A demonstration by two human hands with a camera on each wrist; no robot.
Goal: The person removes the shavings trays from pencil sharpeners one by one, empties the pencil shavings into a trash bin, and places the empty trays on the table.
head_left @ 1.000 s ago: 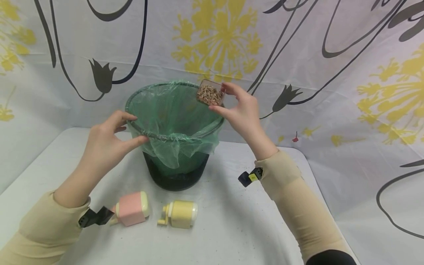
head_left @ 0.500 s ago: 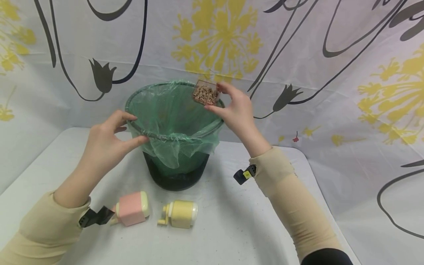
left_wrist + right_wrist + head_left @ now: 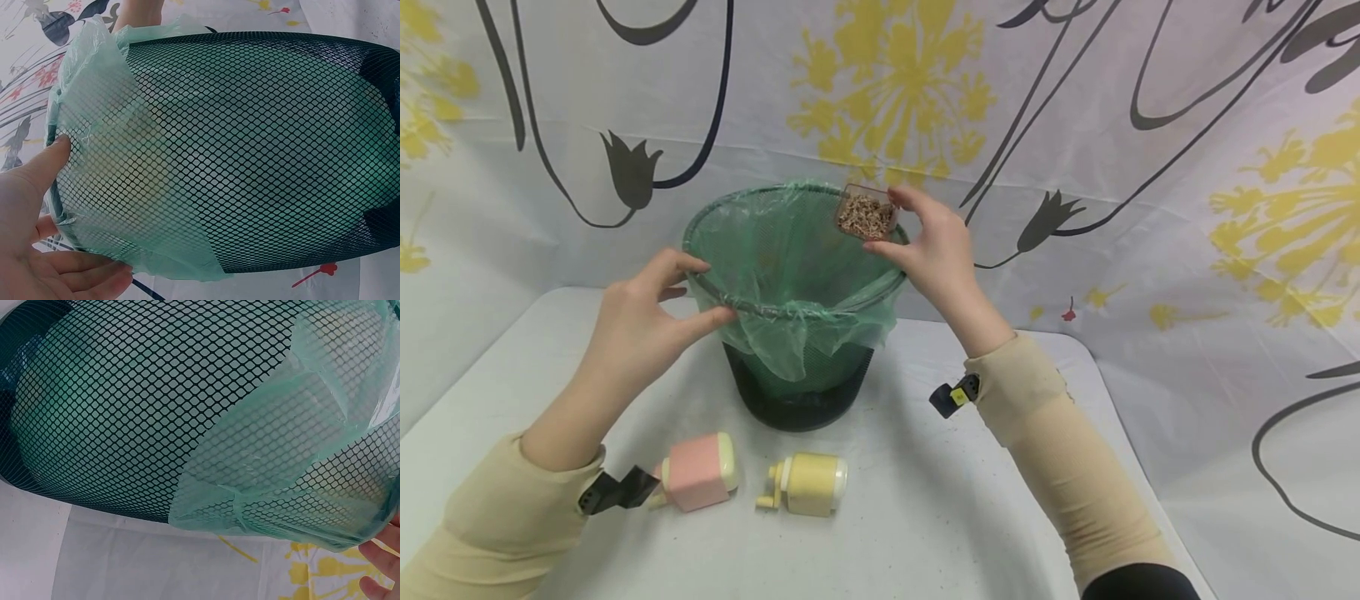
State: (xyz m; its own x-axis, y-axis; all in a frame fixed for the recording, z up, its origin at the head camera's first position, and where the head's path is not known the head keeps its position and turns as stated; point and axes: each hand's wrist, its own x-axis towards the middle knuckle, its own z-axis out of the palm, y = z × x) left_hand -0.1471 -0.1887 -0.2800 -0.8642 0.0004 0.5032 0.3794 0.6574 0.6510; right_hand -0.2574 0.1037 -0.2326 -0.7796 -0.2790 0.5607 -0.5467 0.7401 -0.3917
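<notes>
My right hand (image 3: 936, 246) pinches a small clear, pinkish shavings tray (image 3: 866, 215) between thumb and fingers. Pencil shavings fill it, and it is held tilted over the right back rim of a black mesh wastebasket (image 3: 801, 410). A green bin liner (image 3: 790, 342) is folded over the basket's rim. My left hand (image 3: 643, 321) grips that rim at the left front, thumb and fingers spread along it. In the left wrist view the thumb (image 3: 53, 161) presses the mesh below the rim. Only fingertips of my right hand (image 3: 382, 556) show in the right wrist view; the tray is out of sight there.
In front of the basket, a pink hand-crank pencil sharpener (image 3: 700, 473) and a yellow one (image 3: 812, 485) lie on the white table (image 3: 940, 517). A flower-patterned cloth (image 3: 1075, 100) hangs close behind the basket.
My right hand has shifted slightly left with the tray, further over the basket's opening, then stayed nearly still. My left hand and the basket have not moved.
</notes>
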